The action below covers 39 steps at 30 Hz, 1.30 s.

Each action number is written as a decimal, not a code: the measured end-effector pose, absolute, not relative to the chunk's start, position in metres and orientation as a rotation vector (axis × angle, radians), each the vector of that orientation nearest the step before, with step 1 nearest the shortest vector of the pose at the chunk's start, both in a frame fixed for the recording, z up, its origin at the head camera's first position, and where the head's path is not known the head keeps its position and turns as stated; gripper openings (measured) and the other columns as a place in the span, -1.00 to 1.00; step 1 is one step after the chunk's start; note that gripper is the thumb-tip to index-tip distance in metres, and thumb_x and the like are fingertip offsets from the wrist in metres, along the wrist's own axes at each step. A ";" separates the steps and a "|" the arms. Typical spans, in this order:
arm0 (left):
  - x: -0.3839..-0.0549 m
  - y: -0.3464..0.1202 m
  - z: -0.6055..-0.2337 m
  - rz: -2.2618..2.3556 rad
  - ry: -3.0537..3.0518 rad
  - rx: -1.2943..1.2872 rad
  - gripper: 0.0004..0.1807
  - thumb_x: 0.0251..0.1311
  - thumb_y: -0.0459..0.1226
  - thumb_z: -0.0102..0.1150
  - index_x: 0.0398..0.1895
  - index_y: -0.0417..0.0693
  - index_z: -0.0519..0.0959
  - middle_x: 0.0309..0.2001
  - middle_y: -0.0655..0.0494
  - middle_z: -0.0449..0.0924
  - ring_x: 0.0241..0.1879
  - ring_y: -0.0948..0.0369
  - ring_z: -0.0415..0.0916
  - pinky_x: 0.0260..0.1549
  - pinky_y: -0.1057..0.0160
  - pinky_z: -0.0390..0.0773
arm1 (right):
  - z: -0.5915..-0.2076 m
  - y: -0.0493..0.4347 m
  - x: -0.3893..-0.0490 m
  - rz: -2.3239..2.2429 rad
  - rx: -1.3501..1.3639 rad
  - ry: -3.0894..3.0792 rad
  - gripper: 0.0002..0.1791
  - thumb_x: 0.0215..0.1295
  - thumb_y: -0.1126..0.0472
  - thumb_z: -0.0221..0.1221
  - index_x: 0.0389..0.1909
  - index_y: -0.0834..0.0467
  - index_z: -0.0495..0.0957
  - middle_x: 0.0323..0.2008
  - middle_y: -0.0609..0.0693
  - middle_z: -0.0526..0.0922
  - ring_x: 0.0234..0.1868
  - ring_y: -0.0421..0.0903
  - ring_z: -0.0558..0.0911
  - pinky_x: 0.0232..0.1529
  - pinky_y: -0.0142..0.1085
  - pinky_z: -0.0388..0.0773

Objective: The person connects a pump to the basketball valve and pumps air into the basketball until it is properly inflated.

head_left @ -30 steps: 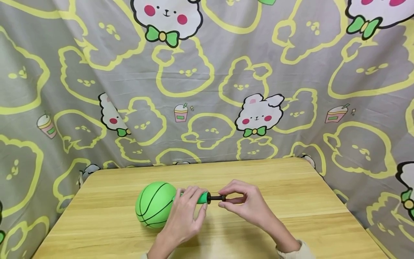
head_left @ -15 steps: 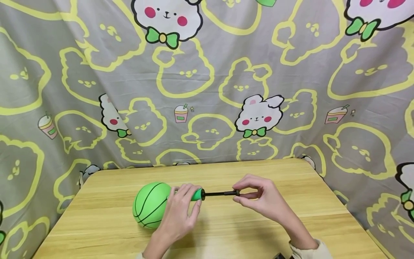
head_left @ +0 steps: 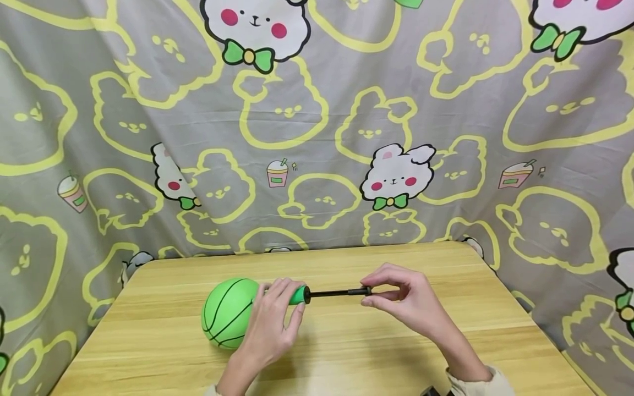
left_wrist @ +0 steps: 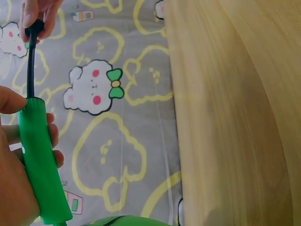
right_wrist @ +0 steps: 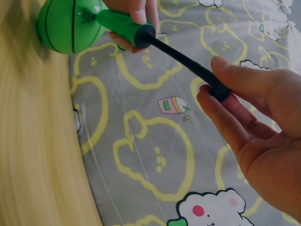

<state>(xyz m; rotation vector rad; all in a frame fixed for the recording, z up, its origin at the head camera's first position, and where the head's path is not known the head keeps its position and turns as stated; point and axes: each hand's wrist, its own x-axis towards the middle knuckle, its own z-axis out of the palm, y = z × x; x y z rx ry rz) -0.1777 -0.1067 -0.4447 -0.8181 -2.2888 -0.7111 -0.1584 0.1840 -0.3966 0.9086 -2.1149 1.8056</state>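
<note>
A green ball (head_left: 229, 313) with black basketball lines rests on the table, left of both hands. My left hand (head_left: 269, 319) grips the green barrel of a small hand pump (left_wrist: 40, 160), whose narrow end meets the ball in the right wrist view. Out of the barrel's other end runs a long stretch of black plunger rod (right_wrist: 181, 59). My right hand (head_left: 408, 300) pinches the black knob at the rod's end between thumb and fingers. In the head view the left hand covers most of the barrel and the ball's right side.
The wooden table (head_left: 163, 330) stretches under both hands. Behind it hangs a grey curtain (head_left: 322, 126) with yellow outlines and cartoon rabbits. A small dark object (head_left: 430, 391) shows at the bottom edge beside the right sleeve.
My right hand has drawn the knob away to the right, so much more of the plunger rod shows. My left hand, the barrel and the ball have shifted slightly left.
</note>
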 end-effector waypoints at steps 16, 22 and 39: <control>-0.172 -0.095 -0.447 -0.721 -2.255 -0.823 -0.69 0.18 -0.24 0.13 -0.02 -0.07 0.64 -0.16 0.19 0.64 -0.14 0.26 0.52 -0.06 0.01 0.38 | -0.407 0.158 -0.157 1.776 0.835 -2.067 -0.70 0.08 0.46 0.45 -0.13 0.21 0.76 -0.21 0.14 0.73 -0.16 -0.04 0.74 -0.25 -0.13 0.70; -0.169 -0.093 -0.445 -0.705 -2.301 -0.835 -0.70 0.21 -0.20 0.12 -0.01 -0.01 0.63 -0.14 0.22 0.64 -0.10 0.23 0.53 -0.03 0.02 0.35 | -0.418 0.144 -0.159 1.751 0.872 -2.010 -0.70 0.06 0.47 0.46 -0.14 0.24 0.76 -0.23 0.18 0.73 -0.18 -0.03 0.75 -0.28 -0.14 0.70; -0.166 -0.085 -0.450 -0.713 -2.351 -0.885 -0.72 0.25 -0.19 0.11 -0.01 0.01 0.63 -0.16 0.25 0.60 -0.13 0.25 0.50 -0.01 0.07 0.29 | -0.436 0.121 -0.159 1.775 0.864 -1.992 -0.73 0.10 0.42 0.46 -0.15 0.30 0.74 -0.23 0.15 0.73 -0.16 0.01 0.75 -0.28 -0.17 0.70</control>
